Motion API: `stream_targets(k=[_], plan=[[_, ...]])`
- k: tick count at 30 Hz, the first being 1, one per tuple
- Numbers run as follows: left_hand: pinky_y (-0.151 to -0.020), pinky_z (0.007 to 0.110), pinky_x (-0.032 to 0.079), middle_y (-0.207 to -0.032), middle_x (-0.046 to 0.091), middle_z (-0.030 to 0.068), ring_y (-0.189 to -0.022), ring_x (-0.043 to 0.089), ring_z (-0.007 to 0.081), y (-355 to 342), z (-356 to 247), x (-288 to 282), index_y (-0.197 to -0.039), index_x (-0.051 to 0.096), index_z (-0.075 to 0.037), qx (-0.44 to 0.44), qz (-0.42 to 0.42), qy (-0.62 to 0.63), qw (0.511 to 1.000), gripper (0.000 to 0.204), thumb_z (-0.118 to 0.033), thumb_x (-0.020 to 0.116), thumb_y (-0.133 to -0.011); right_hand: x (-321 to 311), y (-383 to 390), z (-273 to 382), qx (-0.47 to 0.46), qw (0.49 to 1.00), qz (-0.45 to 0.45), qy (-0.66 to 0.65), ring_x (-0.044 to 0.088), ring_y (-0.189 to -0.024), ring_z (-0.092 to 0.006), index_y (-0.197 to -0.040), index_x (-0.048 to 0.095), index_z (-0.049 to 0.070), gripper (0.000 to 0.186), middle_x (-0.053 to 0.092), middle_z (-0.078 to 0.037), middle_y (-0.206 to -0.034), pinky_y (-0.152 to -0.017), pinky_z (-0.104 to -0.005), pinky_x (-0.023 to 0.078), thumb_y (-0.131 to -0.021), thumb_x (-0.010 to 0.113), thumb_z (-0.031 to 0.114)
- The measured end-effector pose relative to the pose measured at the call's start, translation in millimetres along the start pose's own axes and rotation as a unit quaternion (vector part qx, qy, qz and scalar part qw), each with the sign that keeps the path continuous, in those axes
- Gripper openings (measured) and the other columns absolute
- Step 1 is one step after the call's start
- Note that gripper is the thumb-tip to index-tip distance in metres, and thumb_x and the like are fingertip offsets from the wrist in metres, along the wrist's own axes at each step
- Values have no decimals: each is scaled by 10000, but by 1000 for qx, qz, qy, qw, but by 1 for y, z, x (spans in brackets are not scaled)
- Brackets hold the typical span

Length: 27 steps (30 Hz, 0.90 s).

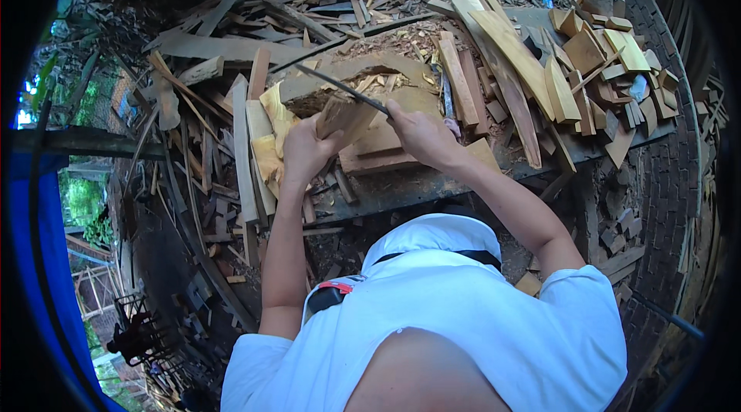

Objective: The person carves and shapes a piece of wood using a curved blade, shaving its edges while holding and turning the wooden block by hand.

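My left hand (307, 151) is closed round a short block of wood (347, 120), holding it tilted over the work surface. In my right hand (423, 136) is a machete (340, 86), its long, narrow dark blade pointing up and to the left across the top of the block. The fist hides its handle; whether the blade touches the wood I cannot tell. Just beneath both hands sits a thick wooden block (378, 156). A larger, rough-edged piece of timber (309, 94) lies behind them, with wood chips around it.
Yellowish offcuts (276, 115) lean left of my left hand. To the right are long planks (505, 57) and a heap of cut wooden pieces (590, 65). Scrap wood (309, 22) covers the far side. The dark bench edge (401, 196) runs in front of me; more offcuts litter the ground.
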<state>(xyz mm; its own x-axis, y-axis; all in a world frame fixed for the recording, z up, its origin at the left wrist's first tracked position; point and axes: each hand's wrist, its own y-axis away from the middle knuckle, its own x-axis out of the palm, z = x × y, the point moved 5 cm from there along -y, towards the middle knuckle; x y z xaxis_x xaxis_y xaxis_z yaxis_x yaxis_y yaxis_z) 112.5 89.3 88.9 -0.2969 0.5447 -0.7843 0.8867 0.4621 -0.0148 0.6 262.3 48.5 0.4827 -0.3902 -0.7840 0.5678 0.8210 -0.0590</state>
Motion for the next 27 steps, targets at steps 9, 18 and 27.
stream_targets(k=[9, 18, 27], plan=[[-685, 421, 510, -829, 691, 173, -787, 675, 352, 4, 11, -5, -1016, 703, -86, -23, 0, -29, 999, 309, -242, 693, -750, -39, -2, 49, -98, 989, -104, -30, 638, -666, -425, -1156, 455, 54, 242, 625, -229, -698, -578, -543, 475, -924, 483, 113], [-708, 417, 514, -823, 693, 172, -798, 677, 354, -4, 12, -7, -1020, 705, -90, -8, 17, 9, 1000, 329, -279, 692, -750, -38, -20, 52, -69, 996, -44, -30, 626, -645, -413, -1182, 438, 77, 242, 611, -200, -673, -559, -527, 460, -967, 489, 177], [-704, 429, 513, -832, 688, 184, -800, 672, 358, -6, 14, -3, -1010, 701, -85, -9, 15, -31, 999, 335, -280, 696, -737, -12, -8, 22, 19, 999, 35, 4, 633, -724, -440, -1106, 423, 58, 166, 621, -230, -727, -634, -560, 451, -951, 445, 112]])
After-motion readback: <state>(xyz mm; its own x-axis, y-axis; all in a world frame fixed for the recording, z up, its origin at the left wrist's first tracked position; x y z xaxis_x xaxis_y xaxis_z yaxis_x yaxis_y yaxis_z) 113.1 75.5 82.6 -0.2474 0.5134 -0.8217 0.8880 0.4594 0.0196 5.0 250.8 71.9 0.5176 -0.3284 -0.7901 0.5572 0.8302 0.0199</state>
